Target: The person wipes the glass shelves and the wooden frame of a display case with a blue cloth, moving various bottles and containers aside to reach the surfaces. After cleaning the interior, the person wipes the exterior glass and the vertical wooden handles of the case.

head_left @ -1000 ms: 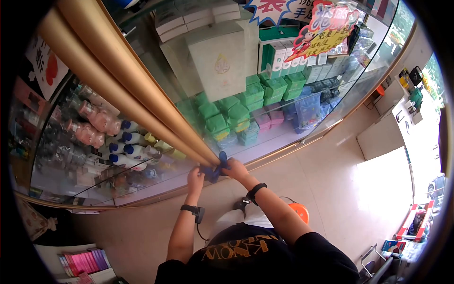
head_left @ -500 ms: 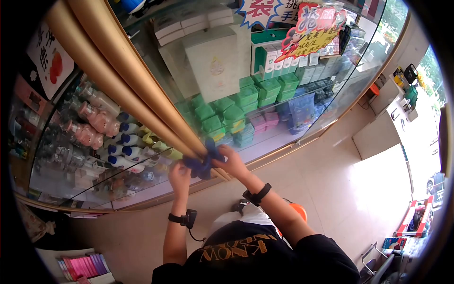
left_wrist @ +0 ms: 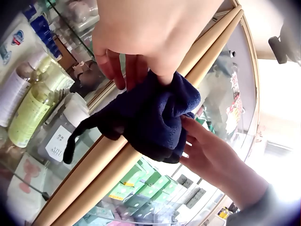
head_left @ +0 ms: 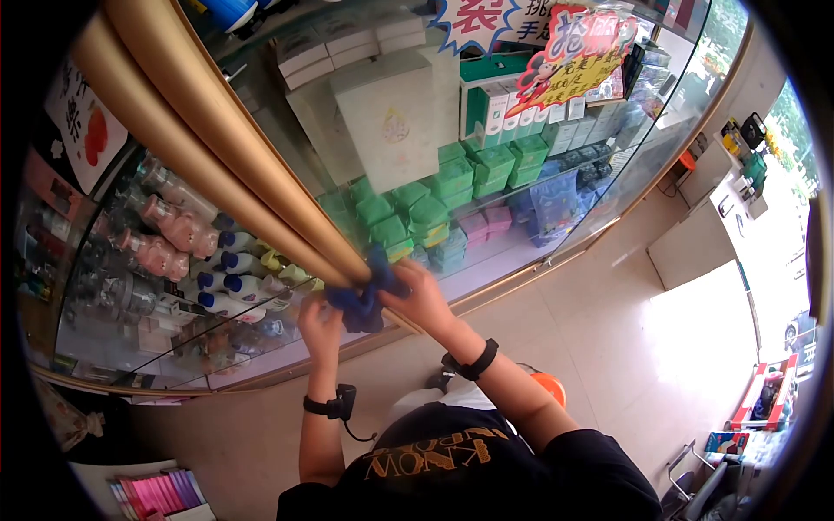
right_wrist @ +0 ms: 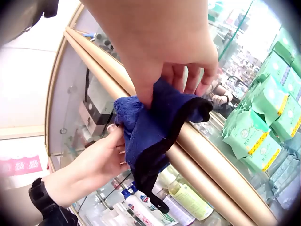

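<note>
Both hands hold a dark blue cloth (head_left: pixel 354 306) with black edging, wrapped at two gold-coloured posts (head_left: pixel 234 165) of a glass display case. My left hand (head_left: pixel 321 326) pinches the cloth on the posts' left side; my right hand (head_left: pixel 420 300) grips it on the right. Seen from the left wrist, the bunched cloth (left_wrist: pixel 157 115) lies across the posts, and a black strip hangs from its edge. In the right wrist view, the thumb and fingers of my right hand (right_wrist: pixel 169 52) pinch its upper part, with my left hand (right_wrist: pixel 101 160) at its other side.
Behind the glass, green packs (head_left: pixel 452 178) and a large pale box (head_left: pixel 382 122) stand right of the posts; bottles (head_left: pixel 234 282) stand left. A bright sign (head_left: pixel 573 61) hangs on the case. Something orange (head_left: pixel 549 391) is beside my legs.
Both hands and the cloth have moved up the posts, toward the left in the head view. More of the posts' lower part shows beneath the cloth. Both hands still hold it.
</note>
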`<state>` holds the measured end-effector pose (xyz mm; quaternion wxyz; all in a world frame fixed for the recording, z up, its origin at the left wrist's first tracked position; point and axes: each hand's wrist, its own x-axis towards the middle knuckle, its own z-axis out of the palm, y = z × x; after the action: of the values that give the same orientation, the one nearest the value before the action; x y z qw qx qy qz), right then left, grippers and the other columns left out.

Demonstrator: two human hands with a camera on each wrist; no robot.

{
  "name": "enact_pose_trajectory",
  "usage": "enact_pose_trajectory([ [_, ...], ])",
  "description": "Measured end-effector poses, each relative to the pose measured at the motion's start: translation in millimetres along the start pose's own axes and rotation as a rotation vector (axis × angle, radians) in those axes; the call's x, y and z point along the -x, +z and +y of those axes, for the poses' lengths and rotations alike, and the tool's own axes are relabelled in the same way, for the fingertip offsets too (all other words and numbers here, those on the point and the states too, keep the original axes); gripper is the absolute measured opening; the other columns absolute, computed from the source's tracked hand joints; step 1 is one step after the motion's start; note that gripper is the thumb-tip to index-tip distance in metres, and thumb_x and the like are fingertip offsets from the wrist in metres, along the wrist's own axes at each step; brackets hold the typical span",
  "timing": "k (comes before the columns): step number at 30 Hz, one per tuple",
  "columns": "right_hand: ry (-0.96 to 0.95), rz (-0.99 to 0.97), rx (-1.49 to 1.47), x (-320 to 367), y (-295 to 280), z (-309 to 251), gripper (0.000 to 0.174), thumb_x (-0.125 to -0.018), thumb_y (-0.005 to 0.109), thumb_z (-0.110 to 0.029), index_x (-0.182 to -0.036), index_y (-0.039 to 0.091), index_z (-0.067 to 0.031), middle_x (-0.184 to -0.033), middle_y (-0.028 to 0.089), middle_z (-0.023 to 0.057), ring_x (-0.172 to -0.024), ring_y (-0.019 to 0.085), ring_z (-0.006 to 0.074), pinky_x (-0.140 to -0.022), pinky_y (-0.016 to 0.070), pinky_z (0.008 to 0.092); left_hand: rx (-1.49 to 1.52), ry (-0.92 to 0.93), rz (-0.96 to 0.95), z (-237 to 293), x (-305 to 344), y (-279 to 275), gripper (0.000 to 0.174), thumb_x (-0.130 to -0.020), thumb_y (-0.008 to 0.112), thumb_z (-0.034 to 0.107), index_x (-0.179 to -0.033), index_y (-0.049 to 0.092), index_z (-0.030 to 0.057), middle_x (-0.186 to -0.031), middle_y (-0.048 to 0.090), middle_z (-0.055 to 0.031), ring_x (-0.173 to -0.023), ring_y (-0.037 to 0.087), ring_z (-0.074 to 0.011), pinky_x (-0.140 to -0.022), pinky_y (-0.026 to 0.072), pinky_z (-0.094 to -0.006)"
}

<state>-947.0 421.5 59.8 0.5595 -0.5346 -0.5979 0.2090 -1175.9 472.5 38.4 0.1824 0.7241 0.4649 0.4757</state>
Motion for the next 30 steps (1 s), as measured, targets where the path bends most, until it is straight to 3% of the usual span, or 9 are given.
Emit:
enact_pose_trajectory([
  [5,-0.046,0.006,0.084,8,7,26,0.033,-0.076,0.083,-0.022,-0.095,0.069,0.0012,-0.09,0.062,0.0167,-0.086,0.062,0.0386,-0.075,0.0512,0.0454,0.014,-0.058,-0.063,-24,15,10,0.021,-0.091,0.076,0.007,-0.108,0.072,-0.0033,-0.102,0.073,-0.013,-0.09,0.07,-0.025,-0.078,0.0553,-0.0344],
  [9,0.024,-0.063,0.118,21,12,45,0.033,-0.074,0.086,-0.019,-0.096,0.071,0.0006,-0.09,0.063,0.0144,-0.089,0.063,0.0373,-0.08,0.0513,0.0447,-0.017,-0.107,-0.132,-40,28,21,0.019,-0.091,0.074,0.008,-0.107,0.072,-0.0033,-0.1,0.074,-0.0145,-0.087,0.072,-0.0264,-0.075,0.0565,-0.0351],
  [12,0.036,-0.115,0.178,32,19,68,0.032,-0.077,0.084,-0.023,-0.097,0.072,-0.0017,-0.09,0.064,0.0133,-0.09,0.064,0.0367,-0.08,0.0519,0.0452,-0.044,-0.256,-0.243,-46,37,27,0.021,-0.086,0.077,0.01,-0.104,0.072,0.0005,-0.097,0.072,-0.0152,-0.087,0.069,-0.033,-0.079,0.0545,-0.0399],
  [14,0.101,-0.136,0.185,41,25,89,0.035,-0.077,0.083,-0.032,-0.088,0.07,-0.0008,-0.089,0.064,0.0164,-0.087,0.063,0.0385,-0.076,0.0517,0.0473,-0.084,-0.263,-0.245,-54,44,34,0.02,-0.085,0.077,0.012,-0.102,0.073,0.0004,-0.095,0.072,-0.0157,-0.086,0.07,-0.0339,-0.076,0.055,-0.0406],
  [18,0.145,-0.213,0.193,55,37,131,0.037,-0.079,0.082,-0.035,-0.088,0.071,-0.0016,-0.091,0.066,0.0157,-0.087,0.064,0.0385,-0.076,0.052,0.0479,-0.103,-0.288,-0.269,-66,55,49,0.02,-0.085,0.076,0.013,-0.1,0.072,0.0007,-0.094,0.073,-0.0151,-0.085,0.071,-0.0331,-0.075,0.0553,-0.0408],
  [20,0.257,-0.272,0.191,60,40,141,0.039,-0.08,0.081,-0.039,-0.088,0.072,-0.0019,-0.094,0.068,0.0153,-0.089,0.065,0.0385,-0.078,0.052,0.0487,-0.084,-0.355,-0.28,-64,57,53,0.022,-0.085,0.077,0.014,-0.103,0.072,0.0014,-0.092,0.074,-0.0144,-0.083,0.072,-0.0338,-0.074,0.0555,-0.041],
  [26,0.384,-0.397,0.306,72,51,168,0.042,-0.084,0.08,-0.045,-0.093,0.072,-0.0045,-0.098,0.07,0.0157,-0.093,0.067,0.0383,-0.08,0.0538,0.0471,-0.189,-0.328,-0.297,-66,63,58,0.024,-0.087,0.076,0.018,-0.106,0.072,0.0041,-0.089,0.074,-0.0133,-0.083,0.072,-0.0337,-0.074,0.0551,-0.0428],
  [30,0.406,-0.364,0.277,79,48,163,0.045,-0.084,0.08,-0.047,-0.098,0.073,-0.0056,-0.1,0.07,0.0155,-0.093,0.068,0.0375,-0.081,0.0544,0.0467,-0.214,-0.318,-0.281,-63,63,52,0.025,-0.087,0.077,0.021,-0.104,0.071,0.0041,-0.088,0.074,-0.0134,-0.084,0.073,-0.0333,-0.073,0.054,-0.0424],
])
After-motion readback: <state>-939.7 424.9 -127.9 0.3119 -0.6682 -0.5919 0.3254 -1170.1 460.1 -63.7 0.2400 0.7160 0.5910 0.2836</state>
